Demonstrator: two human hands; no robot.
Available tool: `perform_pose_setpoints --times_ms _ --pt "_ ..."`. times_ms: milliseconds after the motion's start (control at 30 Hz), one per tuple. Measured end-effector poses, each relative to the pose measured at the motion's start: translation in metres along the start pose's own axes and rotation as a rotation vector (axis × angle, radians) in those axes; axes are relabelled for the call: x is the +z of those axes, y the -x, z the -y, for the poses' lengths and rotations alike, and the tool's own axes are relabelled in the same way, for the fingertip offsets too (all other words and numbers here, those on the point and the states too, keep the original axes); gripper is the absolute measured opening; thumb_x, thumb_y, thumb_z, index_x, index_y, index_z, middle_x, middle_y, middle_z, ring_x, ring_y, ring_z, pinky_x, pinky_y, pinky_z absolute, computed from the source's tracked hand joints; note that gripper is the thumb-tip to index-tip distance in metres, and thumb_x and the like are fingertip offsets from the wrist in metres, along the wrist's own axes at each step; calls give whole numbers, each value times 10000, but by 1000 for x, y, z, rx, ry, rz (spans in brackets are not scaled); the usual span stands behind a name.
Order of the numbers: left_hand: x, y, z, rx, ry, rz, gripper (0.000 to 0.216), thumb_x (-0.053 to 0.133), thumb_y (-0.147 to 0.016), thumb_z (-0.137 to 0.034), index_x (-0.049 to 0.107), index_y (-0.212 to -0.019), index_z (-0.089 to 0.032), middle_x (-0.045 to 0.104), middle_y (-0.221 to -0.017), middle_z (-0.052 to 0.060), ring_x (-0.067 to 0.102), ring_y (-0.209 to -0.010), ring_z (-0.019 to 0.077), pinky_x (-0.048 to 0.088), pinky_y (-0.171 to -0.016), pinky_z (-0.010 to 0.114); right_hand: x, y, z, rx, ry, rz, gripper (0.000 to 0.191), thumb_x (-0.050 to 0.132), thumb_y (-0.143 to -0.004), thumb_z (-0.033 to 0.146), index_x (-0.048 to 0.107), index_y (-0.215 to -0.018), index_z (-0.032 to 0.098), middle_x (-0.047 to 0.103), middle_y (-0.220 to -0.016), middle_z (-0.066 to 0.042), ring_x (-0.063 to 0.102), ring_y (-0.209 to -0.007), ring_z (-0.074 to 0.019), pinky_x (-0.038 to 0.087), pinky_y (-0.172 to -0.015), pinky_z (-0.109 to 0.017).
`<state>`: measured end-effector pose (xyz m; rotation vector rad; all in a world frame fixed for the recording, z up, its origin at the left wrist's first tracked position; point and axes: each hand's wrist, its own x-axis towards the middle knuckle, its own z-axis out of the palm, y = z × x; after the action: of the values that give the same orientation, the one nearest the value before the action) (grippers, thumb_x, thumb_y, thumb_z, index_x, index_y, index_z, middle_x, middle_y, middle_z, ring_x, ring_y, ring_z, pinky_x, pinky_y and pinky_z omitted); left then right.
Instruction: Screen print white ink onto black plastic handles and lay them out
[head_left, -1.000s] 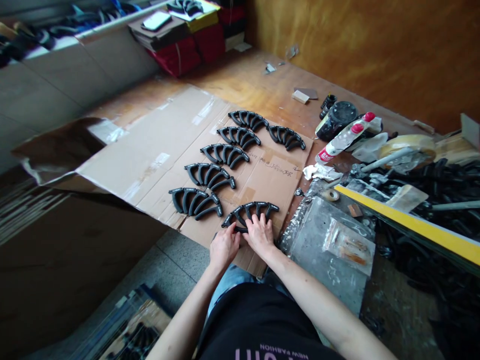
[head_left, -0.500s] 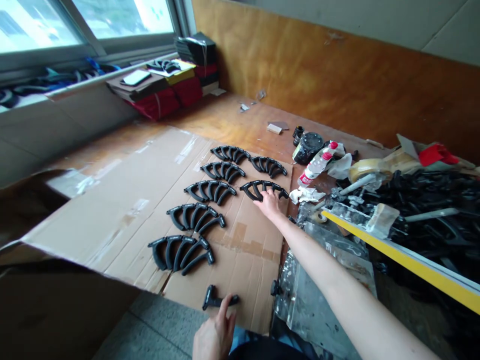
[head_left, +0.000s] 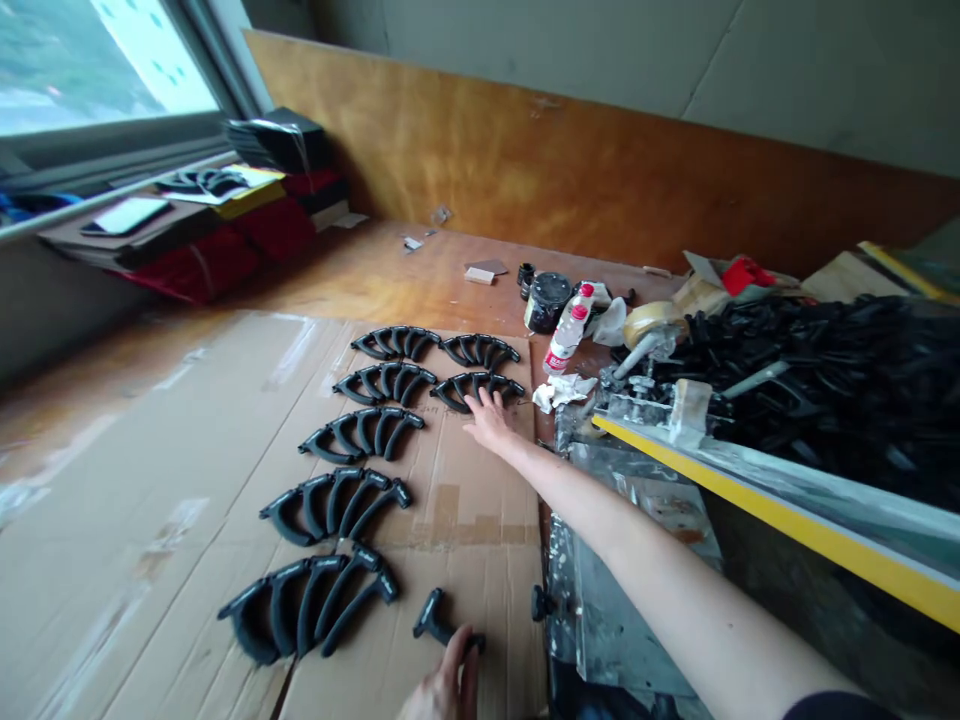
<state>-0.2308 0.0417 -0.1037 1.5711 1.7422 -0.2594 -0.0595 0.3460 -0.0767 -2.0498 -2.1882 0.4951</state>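
loose handle [head_left: 441,628] | end at left fingers [head_left: 454,652] | handle row [head_left: 477,379] | at right fingers [head_left: 486,404]

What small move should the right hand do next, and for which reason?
Perhaps the right hand should lift off the black row at its fingertips: this row already lies beside its left neighbour, while a single black piece lies apart, at the left hand.

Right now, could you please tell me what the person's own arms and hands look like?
The left hand and right hand wear no gloves. The right forearm is uncovered, without watch or bracelet, and a dark sleeve shows near the lower right corner. Any left sleeve lies out of view.
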Motion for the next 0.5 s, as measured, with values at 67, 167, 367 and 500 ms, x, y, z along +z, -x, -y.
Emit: perform_pose_setpoints --times_ms 67,167,367,500 --pt "-15 -8 -11 75 -68 -20 454 276 -971 -358 593 -1295 -327 767 -1026 52 726 -916 244 514 -694 295 -4 39 -9 -164 -28 -41 546 679 -847 331 522 -1363 241 387 -1508 -116 306 -1394 -305 326 -1094 -492" --pt "-30 -25 -27 224 -179 -91 450 278 -973 -327 593 -1291 -276 746 -1094 76 722 -924 233 515 -719 288 -18 108 -32 -337 -75 -75 411 646 -874 352 627 -1255 199 542 -1393 -102 400 -1348 -219 309 -1130 -374" --pt "-28 -66 -43 481 -213 -149 411 324 -938 -272 621 -1222 -280 742 -1029 55 721 -869 195 521 -743 268 -73 235 -144 24 -82 -182 270 522 -927 304 698 -1130 279 673 -1222 -4 530 -1226 -213 401 -1042 -355" --pt "-28 -70 -42 407 -96 -248 419 377 -886 -365 602 -1227 -274 732 -886 56 712 -738 222 529 -652 306 -109 308 -251 406 -49 -248 325 449 -925 240 698 -1132 265 705 -1127 -44 579 -1121 -263 429 -989 -404"
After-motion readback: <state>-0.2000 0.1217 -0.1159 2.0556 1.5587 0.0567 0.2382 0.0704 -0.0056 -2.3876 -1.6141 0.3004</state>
